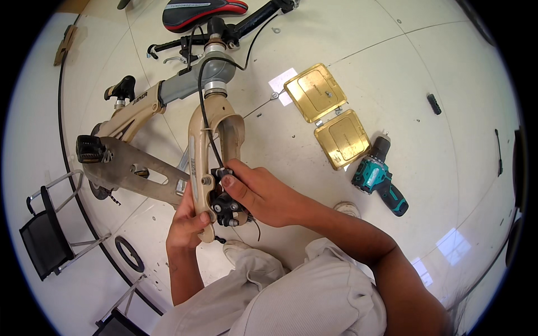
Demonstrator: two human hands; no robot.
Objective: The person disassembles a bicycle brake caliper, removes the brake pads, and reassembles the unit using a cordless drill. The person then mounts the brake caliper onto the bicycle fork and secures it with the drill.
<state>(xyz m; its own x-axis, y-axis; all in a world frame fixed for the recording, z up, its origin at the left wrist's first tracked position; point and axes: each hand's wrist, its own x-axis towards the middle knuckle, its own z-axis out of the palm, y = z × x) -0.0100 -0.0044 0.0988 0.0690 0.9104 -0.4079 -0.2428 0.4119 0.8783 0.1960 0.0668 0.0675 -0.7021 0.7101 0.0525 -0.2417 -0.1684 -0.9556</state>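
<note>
A beige and grey bicycle frame (150, 107) lies before me on the floor, its beige front fork (197, 134) pointing toward my knees. My left hand (190, 223) is wrapped round the lower end of one fork leg. Against that leg sits a black disc brake caliper (226, 208), with a black cable (203, 95) running up from it toward the handlebar. My right hand (260, 193) grips the caliper from the right, thumb on its upper part near the cable. The palm hides part of the caliper and the other fork leg.
On the right lie a teal and black cordless drill (372, 175) and an open gold metal case (343, 133). A black grip (434, 104) rests farther right. At the top are a black and red saddle (202, 12) and the handlebar (255, 25). Black folding chairs (43, 235) stand left.
</note>
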